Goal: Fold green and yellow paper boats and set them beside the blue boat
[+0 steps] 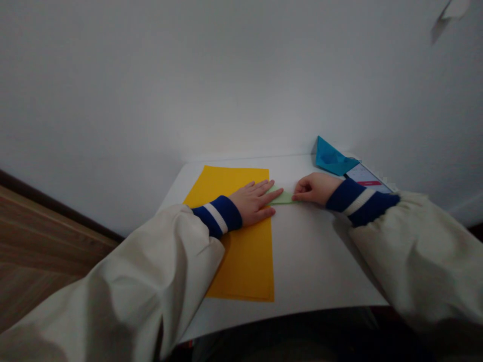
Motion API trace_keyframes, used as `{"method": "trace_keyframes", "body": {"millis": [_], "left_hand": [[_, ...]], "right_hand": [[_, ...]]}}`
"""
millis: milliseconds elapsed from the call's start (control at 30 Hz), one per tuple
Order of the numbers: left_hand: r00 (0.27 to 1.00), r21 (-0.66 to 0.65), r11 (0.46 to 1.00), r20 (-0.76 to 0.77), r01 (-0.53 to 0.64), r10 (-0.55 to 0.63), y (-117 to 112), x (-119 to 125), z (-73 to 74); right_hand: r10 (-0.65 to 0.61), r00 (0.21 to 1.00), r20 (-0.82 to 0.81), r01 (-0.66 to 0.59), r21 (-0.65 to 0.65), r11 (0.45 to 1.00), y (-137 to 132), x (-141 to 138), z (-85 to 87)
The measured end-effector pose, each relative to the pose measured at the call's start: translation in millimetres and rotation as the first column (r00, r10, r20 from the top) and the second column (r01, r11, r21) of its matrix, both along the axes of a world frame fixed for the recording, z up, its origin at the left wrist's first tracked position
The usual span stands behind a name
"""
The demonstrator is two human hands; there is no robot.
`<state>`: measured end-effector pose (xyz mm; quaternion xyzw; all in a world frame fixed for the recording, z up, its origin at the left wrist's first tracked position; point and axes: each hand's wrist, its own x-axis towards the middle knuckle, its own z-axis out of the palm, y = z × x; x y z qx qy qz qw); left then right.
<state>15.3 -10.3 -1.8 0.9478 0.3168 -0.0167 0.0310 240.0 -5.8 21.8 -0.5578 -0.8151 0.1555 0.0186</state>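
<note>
A light green folded paper [284,197] lies on the white table, reaching over the edge of a yellow sheet [245,266]. My left hand [257,202] rests flat with its fingers spread, pressing on the green paper and the yellow sheet. Part of the green paper is hidden under that hand. At the paper's right end, my right hand [316,188] pinches the pointed corner between thumb and fingers.
A blue paper boat [332,160] stands at the back right of the white table [313,271]. Beside it lies a device with a lit screen [368,178], partly covered by my right sleeve. A pale wall [234,75] rises behind the table. Wooden furniture [41,251] is at the left.
</note>
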Motion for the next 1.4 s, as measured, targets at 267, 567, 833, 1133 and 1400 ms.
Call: {"method": "trace_keyframes", "body": {"millis": [267, 567, 833, 1133, 1400], "left_hand": [[1.0, 0.005, 1.0, 0.011, 0.006, -0.006, 0, -1, -1.5], [0.999, 0.009, 0.999, 0.0, 0.032, -0.032, 0, -2, -2.0], [1.0, 0.012, 1.0, 0.005, 0.025, -0.025, 0, -2, -1.8], [0.999, 0.075, 0.997, 0.041, 0.007, -0.01, 0, -1, -1.5], [0.995, 0.053, 0.994, -0.005, 0.099, -0.099, 1, 1, -3.0]], "right_hand": [[0.004, 0.997, 0.078, 0.0, -0.059, 0.998, 2, 3, 0.0], [0.022, 0.995, -0.101, -0.042, -0.196, 0.98, 10, 14, -8.1], [0.013, 0.995, -0.099, -0.031, -0.183, 0.983, 4, 11, -3.2], [-0.136, 0.985, -0.108, 0.145, 0.075, 0.987, -2, -3, -4.1], [-0.331, 0.924, -0.193, 0.249, -0.354, 0.901, 11, -8, -4.3]]}}
